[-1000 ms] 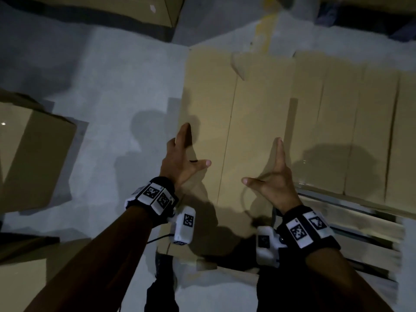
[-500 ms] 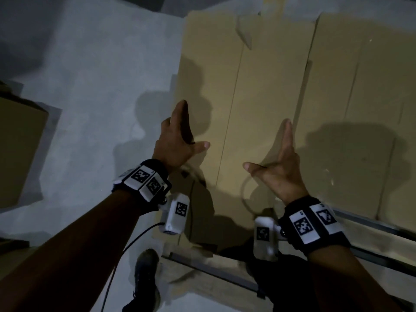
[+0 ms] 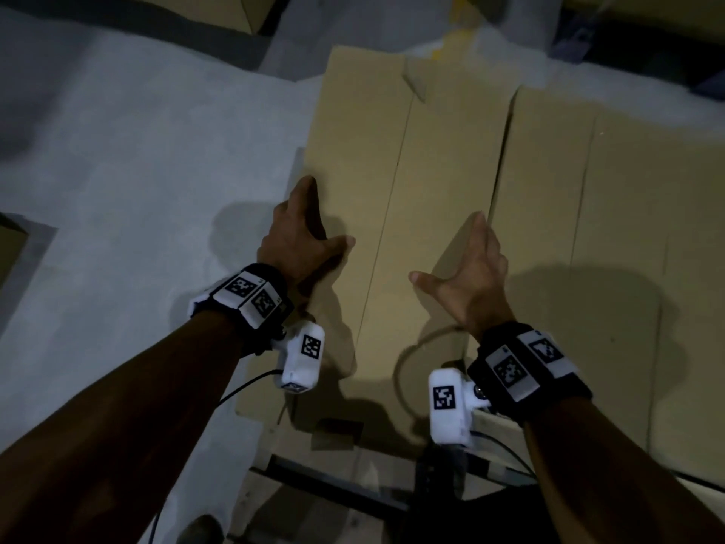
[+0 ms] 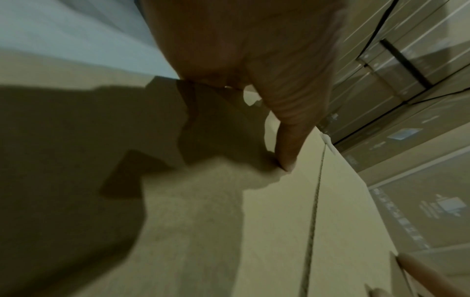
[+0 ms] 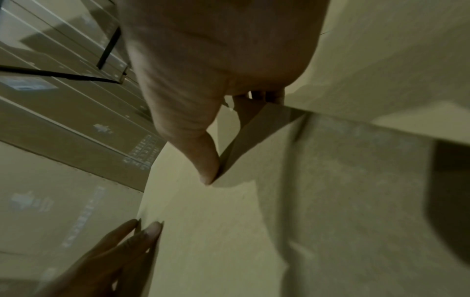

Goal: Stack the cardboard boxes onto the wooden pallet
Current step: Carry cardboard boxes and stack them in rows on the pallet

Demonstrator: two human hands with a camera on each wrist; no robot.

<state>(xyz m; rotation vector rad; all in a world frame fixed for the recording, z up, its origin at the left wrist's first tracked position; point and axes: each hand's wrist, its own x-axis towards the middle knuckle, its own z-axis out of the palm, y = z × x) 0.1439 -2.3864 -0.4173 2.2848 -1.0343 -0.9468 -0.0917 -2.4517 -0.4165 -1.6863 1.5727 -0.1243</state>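
Note:
A tan cardboard box [image 3: 412, 190] with a centre seam lies on the wooden pallet [image 3: 259, 492], seen from above in the head view. My left hand [image 3: 302, 229] presses its left side with straight fingers, the thumb [image 4: 287, 140] on the top face. My right hand [image 3: 470, 276] is at the right side, its fingers down in the narrow gap beside a neighbouring box [image 3: 608, 229] and its thumb [image 5: 201, 160] on top. Both hands flank the box; the fingertips below the edges are hidden.
Grey concrete floor [image 3: 137, 170] lies to the left. More cardboard boxes sit at the left edge [image 3: 11, 245] and far back [image 3: 219, 9]. Stacked printed boxes [image 4: 406, 100] stand beyond. My shoe [image 3: 200, 530] is beside the pallet's near edge.
Both hands have stayed on the box's two sides with thumbs on top. The head view dipped closer, then pulled back; the box now lies close against its right neighbour.

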